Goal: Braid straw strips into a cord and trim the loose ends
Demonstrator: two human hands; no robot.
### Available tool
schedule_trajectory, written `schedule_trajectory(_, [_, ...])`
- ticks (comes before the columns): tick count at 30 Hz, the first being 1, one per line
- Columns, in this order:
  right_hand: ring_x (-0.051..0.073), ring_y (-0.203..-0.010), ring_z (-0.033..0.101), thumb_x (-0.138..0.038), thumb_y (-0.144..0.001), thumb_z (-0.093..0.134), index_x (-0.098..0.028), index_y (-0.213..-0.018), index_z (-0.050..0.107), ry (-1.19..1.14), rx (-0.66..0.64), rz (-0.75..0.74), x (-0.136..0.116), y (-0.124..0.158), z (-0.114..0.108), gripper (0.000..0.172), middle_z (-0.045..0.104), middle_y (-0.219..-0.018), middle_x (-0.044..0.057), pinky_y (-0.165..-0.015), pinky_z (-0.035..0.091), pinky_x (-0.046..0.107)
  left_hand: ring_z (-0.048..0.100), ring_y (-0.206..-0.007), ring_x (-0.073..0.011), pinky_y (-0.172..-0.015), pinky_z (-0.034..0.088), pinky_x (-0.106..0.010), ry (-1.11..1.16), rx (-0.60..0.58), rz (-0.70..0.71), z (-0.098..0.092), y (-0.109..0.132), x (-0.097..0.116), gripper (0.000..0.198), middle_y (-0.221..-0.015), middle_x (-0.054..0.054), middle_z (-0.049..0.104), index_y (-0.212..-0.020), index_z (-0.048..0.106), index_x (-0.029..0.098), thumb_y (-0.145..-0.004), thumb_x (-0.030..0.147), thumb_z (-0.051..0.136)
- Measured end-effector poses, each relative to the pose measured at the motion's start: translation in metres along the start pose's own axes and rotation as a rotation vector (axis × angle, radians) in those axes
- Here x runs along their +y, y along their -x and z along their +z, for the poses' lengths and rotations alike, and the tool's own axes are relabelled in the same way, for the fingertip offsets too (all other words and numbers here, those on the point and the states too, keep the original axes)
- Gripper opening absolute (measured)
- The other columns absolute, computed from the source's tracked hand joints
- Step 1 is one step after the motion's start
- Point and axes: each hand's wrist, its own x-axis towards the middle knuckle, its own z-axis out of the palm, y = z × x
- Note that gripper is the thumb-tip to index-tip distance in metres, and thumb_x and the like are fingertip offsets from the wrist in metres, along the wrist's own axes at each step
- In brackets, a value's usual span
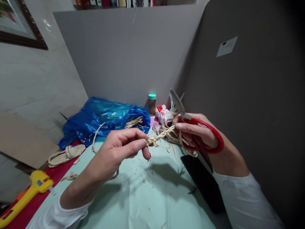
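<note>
A pale braided straw cord (160, 136) stretches between my two hands above the table. My left hand (126, 146) pinches one end of it between thumb and fingers. On the other side my right hand (193, 130) grips the cord with thumb and fingertips, and more of the braid hangs below that hand. Red-handled scissors (214, 133) are also in my right hand, the handles looped around its fingers and the grey blades pointing up and away. Part of the cord is hidden by the fingers.
A blue plastic bag (105, 114) with straw inside lies at the back left. A woven straw sandal (66, 156) and a yellow glue gun (30, 194) lie left. A teal-lidded jar (152, 103) stands behind. A black flat object (205, 184) lies right; straw scraps litter the green table cover (152, 197).
</note>
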Motion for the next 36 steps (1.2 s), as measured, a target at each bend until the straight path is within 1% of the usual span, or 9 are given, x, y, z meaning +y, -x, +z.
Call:
schedule_trajectory(3, [0.006, -0.031, 0.034, -0.041, -0.085, 0.066, -0.02, -0.083, 0.06, -0.025, 0.002, 0.032, 0.001, -0.001, 0.002, 0.022, 0.041, -0.042, -0.008, -0.03, 0.028, 0.02, 0.035, -0.048, -0.0071, -0.047, 0.022, -0.022, 0.129, -0.05, -0.06, -0.002, 0.0, 0.0, 0.013, -0.062, -0.005, 0.067, -0.084, 0.068, 0.015, -0.085, 0.027, 0.061])
schedule_trajectory(7, [0.006, -0.032, 0.034, -0.041, -0.085, 0.066, -0.02, -0.083, 0.06, -0.03, 0.009, 0.043, 0.003, -0.002, 0.002, 0.022, 0.042, -0.043, -0.008, -0.031, 0.028, 0.02, 0.03, -0.047, -0.006, -0.046, 0.018, -0.023, 0.195, -0.072, -0.082, -0.003, 0.0, 0.0, 0.014, -0.063, -0.005, 0.066, -0.088, 0.067, 0.016, -0.086, 0.027, 0.06])
schedule_trajectory(13, [0.006, -0.033, 0.032, -0.039, -0.086, 0.065, -0.02, -0.081, 0.059, -0.073, -0.011, 0.063, 0.006, -0.002, 0.001, 0.021, 0.039, -0.044, -0.008, -0.031, 0.028, 0.02, 0.039, -0.051, -0.0084, -0.047, 0.023, -0.022, 0.072, 0.009, -0.072, -0.001, -0.002, -0.001, 0.016, -0.057, -0.001, 0.057, -0.082, 0.068, 0.017, -0.082, 0.033, 0.065])
schedule_trajectory(19, [0.006, -0.036, 0.034, -0.038, -0.086, 0.065, -0.021, -0.081, 0.058, -0.088, 0.005, 0.005, 0.002, 0.0, 0.003, 0.019, 0.039, -0.048, -0.007, -0.034, 0.03, 0.02, 0.054, -0.06, -0.0109, -0.054, 0.037, -0.021, -0.169, 0.079, 0.101, -0.002, -0.003, -0.004, 0.012, -0.063, -0.001, 0.065, -0.08, 0.072, 0.018, -0.084, 0.027, 0.065])
schedule_trajectory(27, [0.007, -0.037, 0.035, -0.041, -0.088, 0.062, -0.02, -0.083, 0.059, 0.064, -0.004, -0.044, -0.009, 0.005, 0.004, 0.021, 0.042, -0.047, -0.007, -0.036, 0.029, 0.021, 0.06, -0.067, -0.0097, -0.059, 0.044, -0.018, -0.398, 0.297, 0.32, 0.005, 0.0, -0.005, 0.005, -0.077, 0.001, 0.071, -0.084, 0.072, 0.019, -0.082, 0.019, 0.067])
schedule_trajectory(30, [0.007, -0.041, 0.039, -0.04, -0.088, 0.062, -0.019, -0.085, 0.062, 0.182, -0.106, -0.058, -0.013, 0.006, 0.004, 0.021, 0.047, -0.052, -0.005, -0.04, 0.032, 0.021, 0.059, -0.067, -0.0084, -0.057, 0.042, -0.018, -0.462, 0.383, 0.405, 0.005, 0.001, -0.007, 0.008, -0.079, 0.002, 0.07, -0.086, 0.072, 0.02, -0.081, 0.016, 0.068])
schedule_trajectory(32, [0.009, -0.05, 0.048, -0.04, -0.085, 0.064, -0.018, -0.083, 0.066, 0.28, -0.287, -0.074, -0.017, 0.008, 0.004, 0.023, 0.055, -0.06, -0.002, -0.046, 0.037, 0.021, 0.059, -0.069, -0.0094, -0.058, 0.042, -0.019, -0.469, 0.379, 0.452, 0.002, 0.0, -0.007, 0.008, -0.081, 0.001, 0.07, -0.085, 0.072, 0.02, -0.081, 0.015, 0.067])
schedule_trajectory(34, [0.012, -0.06, 0.055, -0.043, -0.082, 0.068, -0.017, -0.083, 0.068, 0.306, -0.462, -0.087, -0.02, 0.009, 0.004, 0.027, 0.062, -0.069, 0.001, -0.053, 0.041, 0.023, 0.059, -0.072, -0.0108, -0.062, 0.043, -0.021, -0.429, 0.287, 0.459, -0.003, -0.001, -0.005, 0.008, -0.081, 0.0, 0.07, -0.084, 0.073, 0.02, -0.083, 0.016, 0.066])
schedule_trajectory(36, [0.014, -0.063, 0.058, -0.045, -0.079, 0.07, -0.018, -0.087, 0.07, 0.297, -0.45, -0.12, -0.022, 0.01, 0.003, 0.028, 0.065, -0.074, 0.003, -0.055, 0.044, 0.024, 0.06, -0.072, -0.0111, -0.064, 0.044, -0.022, -0.341, 0.156, 0.42, -0.01, -0.003, -0.004, 0.008, -0.079, -0.001, 0.069, -0.083, 0.074, 0.02, -0.084, 0.017, 0.066])
